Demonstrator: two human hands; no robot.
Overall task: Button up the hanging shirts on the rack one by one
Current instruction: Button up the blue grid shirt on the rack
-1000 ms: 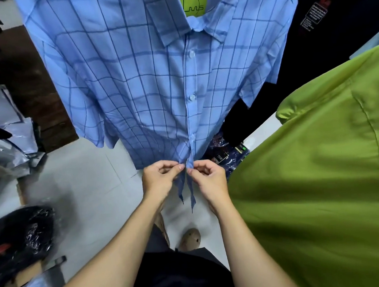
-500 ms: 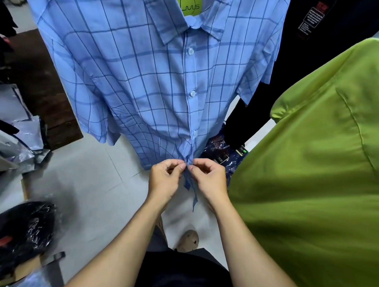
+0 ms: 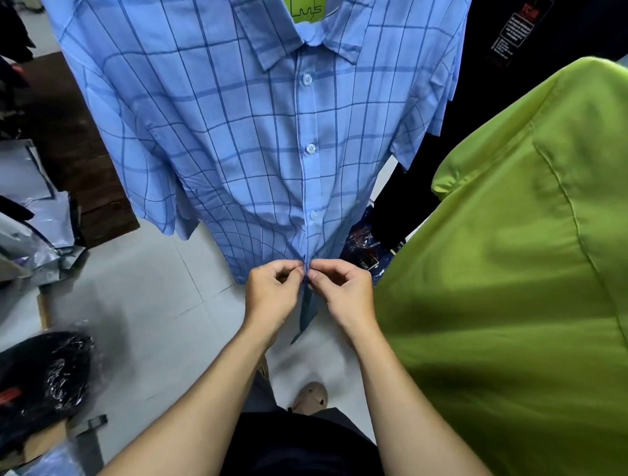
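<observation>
Both hands have crept slightly closer — left hand (image 3: 272, 294) and right hand (image 3: 344, 294) pinching the blue checked shirt (image 3: 227, 133) placket near its hem.

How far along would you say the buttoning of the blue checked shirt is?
Nearly finished. Done: three buttons look fastened down the blue checked shirt. In hand: the left hand and right hand pinch the placket at the hem. Left: that bottom button, and possibly the green shirt, whose front is hidden.
</observation>
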